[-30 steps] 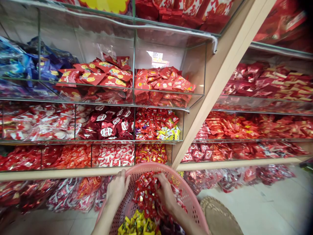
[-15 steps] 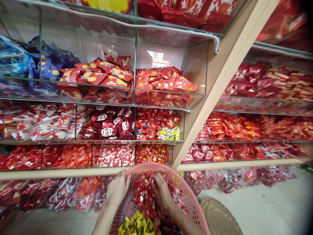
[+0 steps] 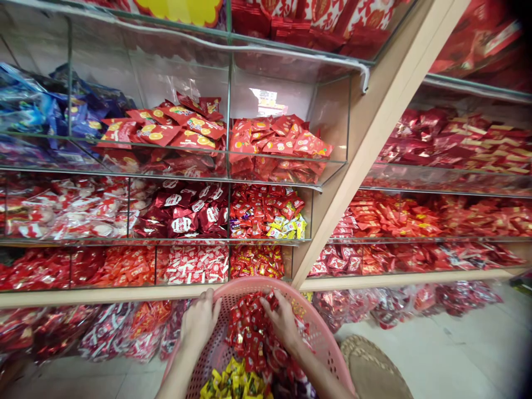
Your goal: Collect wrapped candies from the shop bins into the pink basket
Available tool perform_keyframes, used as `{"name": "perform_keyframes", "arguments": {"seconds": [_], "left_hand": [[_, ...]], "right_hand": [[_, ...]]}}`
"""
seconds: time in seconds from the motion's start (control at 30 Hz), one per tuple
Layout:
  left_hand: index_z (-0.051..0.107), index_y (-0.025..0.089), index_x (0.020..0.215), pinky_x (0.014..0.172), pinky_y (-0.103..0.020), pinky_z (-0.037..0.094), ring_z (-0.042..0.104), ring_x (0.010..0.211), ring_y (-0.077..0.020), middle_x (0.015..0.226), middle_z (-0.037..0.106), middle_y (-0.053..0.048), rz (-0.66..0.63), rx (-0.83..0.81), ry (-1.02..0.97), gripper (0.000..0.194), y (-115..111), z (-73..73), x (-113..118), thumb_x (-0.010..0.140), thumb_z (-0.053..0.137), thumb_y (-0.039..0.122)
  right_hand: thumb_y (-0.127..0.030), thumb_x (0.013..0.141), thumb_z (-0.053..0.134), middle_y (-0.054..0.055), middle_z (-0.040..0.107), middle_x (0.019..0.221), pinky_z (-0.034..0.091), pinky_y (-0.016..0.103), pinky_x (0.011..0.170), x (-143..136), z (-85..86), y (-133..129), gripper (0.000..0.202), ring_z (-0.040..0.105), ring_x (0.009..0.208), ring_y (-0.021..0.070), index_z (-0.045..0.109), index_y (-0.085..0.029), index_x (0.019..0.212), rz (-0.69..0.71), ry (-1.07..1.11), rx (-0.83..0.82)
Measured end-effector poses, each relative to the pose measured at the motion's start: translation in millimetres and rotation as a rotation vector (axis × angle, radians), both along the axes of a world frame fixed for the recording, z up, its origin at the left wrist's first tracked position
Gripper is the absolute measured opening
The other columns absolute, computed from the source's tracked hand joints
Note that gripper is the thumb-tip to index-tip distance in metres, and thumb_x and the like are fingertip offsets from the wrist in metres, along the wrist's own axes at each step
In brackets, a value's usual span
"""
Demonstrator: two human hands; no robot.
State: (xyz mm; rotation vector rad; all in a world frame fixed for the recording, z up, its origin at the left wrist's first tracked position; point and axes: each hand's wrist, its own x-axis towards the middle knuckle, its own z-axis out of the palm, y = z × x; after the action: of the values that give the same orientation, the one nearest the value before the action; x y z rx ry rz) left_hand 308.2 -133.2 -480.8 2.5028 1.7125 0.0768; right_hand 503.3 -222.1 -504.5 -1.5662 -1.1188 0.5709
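A pink perforated plastic basket stands in front of me at the foot of the shelves. My left hand is closed over its left rim, thumb on the inner side. Inside the basket lies a heap of red wrapped candies, and in front of it a pile of yellow wrapped candies. Toward the far right part of the heap, my right hand reaches down with thumb and fingers curled round some red candies. Its fingertips are partly hidden among the wrappers.
Glass-fronted shelf bins full of packaged sweets rise ahead, split by a slanting-looking wooden upright. Clear bags of sweets lie beneath the bottom shelf. A round stool with a woven edge stands right of the basket.
My right hand has shifted slightly right within the red candies, and its thumb shows more clearly. My left hand stays on the basket rim.
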Motion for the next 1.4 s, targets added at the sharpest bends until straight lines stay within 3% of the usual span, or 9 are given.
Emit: {"name": "perform_keyframes", "arguments": {"seconds": [0.17, 0.37, 0.67, 0.8, 0.93, 1.07, 1.2, 1.3, 1.4], "left_hand": [[0.047, 0.017, 0.108, 0.062, -0.026, 0.046, 0.064, 0.08, -0.019, 0.103, 0.063, -0.011, -0.004, 0.011, -0.004, 0.036, 0.3, -0.8, 0.1, 0.089, 0.023, 0.036], [0.047, 0.017, 0.109, 0.062, -0.027, 0.046, 0.064, 0.08, -0.0199, 0.101, 0.063, -0.012, -0.007, 0.019, -0.011, 0.037, 0.2, -1.7, -0.1, 0.089, 0.022, 0.036], [0.047, 0.016, 0.111, 0.061, -0.027, 0.046, 0.064, 0.081, -0.0204, 0.101, 0.063, -0.012, -0.014, 0.021, -0.017, 0.04, 1.1, -2.8, -1.0, 0.089, 0.021, 0.037], [0.047, 0.016, 0.109, 0.061, -0.027, 0.046, 0.064, 0.08, -0.02, 0.1, 0.064, -0.012, -0.001, 0.014, 0.004, 0.038, 0.4, -0.8, 0.4, 0.089, 0.021, 0.036], [0.047, 0.017, 0.109, 0.061, -0.029, 0.047, 0.064, 0.08, -0.0208, 0.101, 0.064, -0.011, -0.006, 0.02, 0.009, 0.038, 0.2, -1.2, 0.5, 0.089, 0.021, 0.036], [0.047, 0.016, 0.11, 0.062, -0.029, 0.047, 0.064, 0.081, -0.0207, 0.101, 0.063, -0.012, -0.004, 0.023, 0.004, 0.038, 0.0, -0.6, 0.3, 0.089, 0.022, 0.036], [0.046, 0.015, 0.111, 0.063, -0.029, 0.047, 0.064, 0.082, -0.0215, 0.102, 0.063, -0.012, -0.009, 0.019, 0.011, 0.038, -0.9, 2.6, 0.8, 0.089, 0.022, 0.035], [0.046, 0.015, 0.111, 0.063, -0.03, 0.047, 0.064, 0.083, -0.0226, 0.101, 0.064, -0.012, -0.01, 0.028, 0.014, 0.038, -1.0, 3.4, 1.0, 0.089, 0.022, 0.036], [0.046, 0.016, 0.109, 0.062, -0.031, 0.047, 0.064, 0.082, -0.0224, 0.101, 0.064, -0.011, -0.013, 0.021, 0.015, 0.038, -0.7, 2.7, 1.0, 0.089, 0.022, 0.035]], "right_hand": [[-0.043, 0.077, 0.056, 0.004, 0.06, 0.085, 0.042, 0.027, 0.069, 4.1, -6.8, -1.7, 0.032, 0.055, 0.077, 0.0178, 0.051, -0.018, 0.097, 0.0, -0.056, -0.1], [-0.025, 0.075, 0.059, 0.005, 0.059, 0.096, 0.041, 0.031, 0.08, 9.1, -8.0, 9.2, 0.021, 0.055, 0.092, 0.0215, 0.058, -0.023, 0.095, 0.193, -0.335, -0.069], [-0.017, 0.08, 0.049, 0.009, 0.058, 0.098, 0.04, 0.028, 0.07, 9.4, -0.5, 20.0, 0.016, 0.056, 0.083, 0.0191, 0.056, -0.019, 0.094, 0.17, -0.636, -0.166], [-0.032, 0.081, 0.051, 0.002, 0.055, 0.069, 0.036, 0.026, 0.06, 10.9, 3.1, 7.5, 0.016, 0.051, 0.065, 0.0156, 0.05, -0.019, 0.072, 0.105, -0.541, -0.275], [-0.048, 0.076, 0.054, -0.005, 0.044, 0.058, 0.034, 0.023, 0.055, 6.7, 1.6, -9.4, 0.032, 0.043, 0.055, 0.0108, 0.042, -0.019, 0.067, 0.155, -0.163, -0.309], [-0.041, 0.078, 0.049, -0.005, 0.046, 0.061, 0.037, 0.022, 0.057, 4.2, 4.4, -21.2, 0.025, 0.044, 0.059, 0.0103, 0.043, -0.019, 0.069, 0.246, 0.12, -0.338], [-0.025, 0.078, 0.049, -0.001, 0.057, 0.071, 0.037, 0.023, 0.06, 5.8, 6.3, -28.3, 0.007, 0.052, 0.066, 0.0131, 0.048, -0.019, 0.078, 0.24, -0.251, -0.363], [-0.022, 0.077, 0.054, 0.004, 0.064, 0.084, 0.038, 0.025, 0.063, 4.0, 5.1, -31.4, 0.014, 0.059, 0.075, 0.0173, 0.052, -0.02, 0.091, 0.237, -0.674, -0.434], [-0.027, 0.077, 0.058, 0.005, 0.065, 0.091, 0.039, 0.025, 0.064, -1.7, 2.1, -30.6, 0.019, 0.062, 0.081, 0.02, 0.053, -0.021, 0.095, 0.251, -0.891, -0.473]]}}
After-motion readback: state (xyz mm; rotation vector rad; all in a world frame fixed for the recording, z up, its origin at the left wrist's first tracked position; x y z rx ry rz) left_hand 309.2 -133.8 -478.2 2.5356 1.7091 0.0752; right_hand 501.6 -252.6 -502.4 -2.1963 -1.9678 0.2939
